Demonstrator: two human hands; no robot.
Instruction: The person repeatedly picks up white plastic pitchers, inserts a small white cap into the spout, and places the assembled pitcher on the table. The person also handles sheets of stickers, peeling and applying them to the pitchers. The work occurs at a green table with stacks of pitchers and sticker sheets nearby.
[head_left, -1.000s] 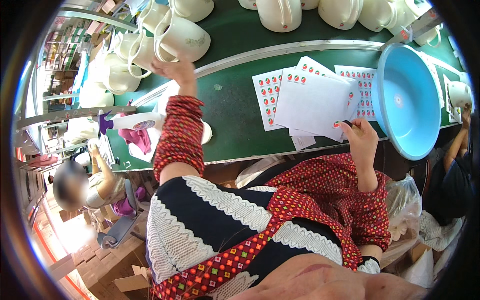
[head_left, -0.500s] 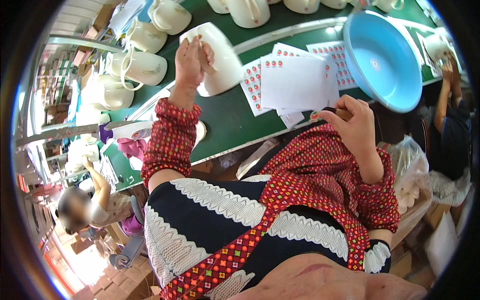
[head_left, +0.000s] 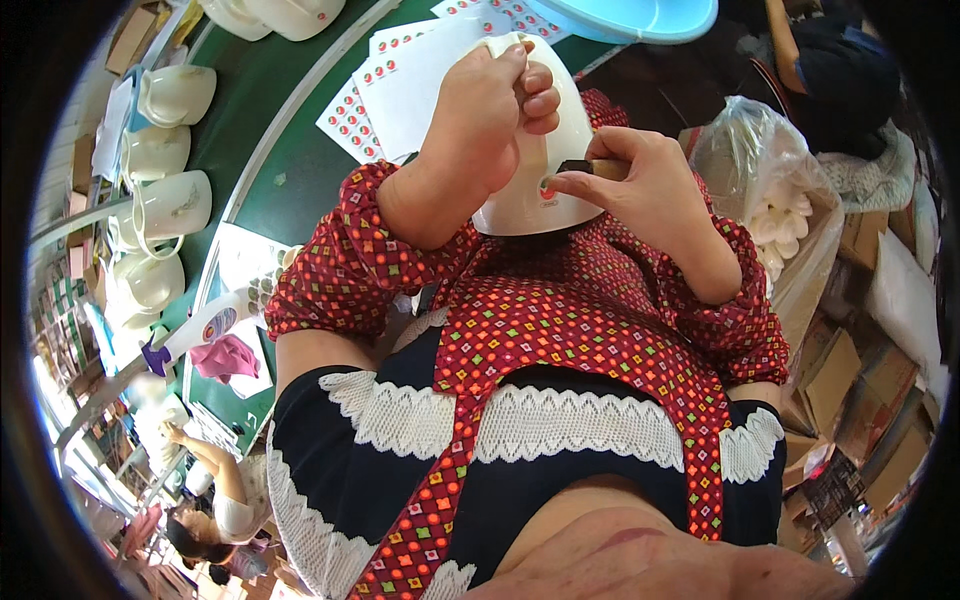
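Observation:
My left hand (head_left: 488,125) is closed around the handle of a cream-white pitcher (head_left: 500,212), held tilted over my lap. Whether it touches the apron I cannot tell. A small red-and-green sticker (head_left: 548,192) lies against the pitcher's side near one end. My right thumb tip presses at its edge. Between the thumb and fingers of my right hand (head_left: 650,180) is a small block (head_left: 603,169), dark at one end and tan at the other.
Sticker sheets (head_left: 350,125) and blank white paper (head_left: 425,75) lie on the green table (head_left: 290,165). A blue basin (head_left: 640,22) stands beyond. More pitchers (head_left: 175,205) line the left side, near a spray bottle (head_left: 212,325) and pink cloth (head_left: 225,360). Co-workers sit at both sides; a plastic bag (head_left: 740,165) is at right.
My left hand has brought the pitcher from above the table to over my lap, beside my right hand. The sticker at my right thumb is now against the pitcher. The view has shifted.

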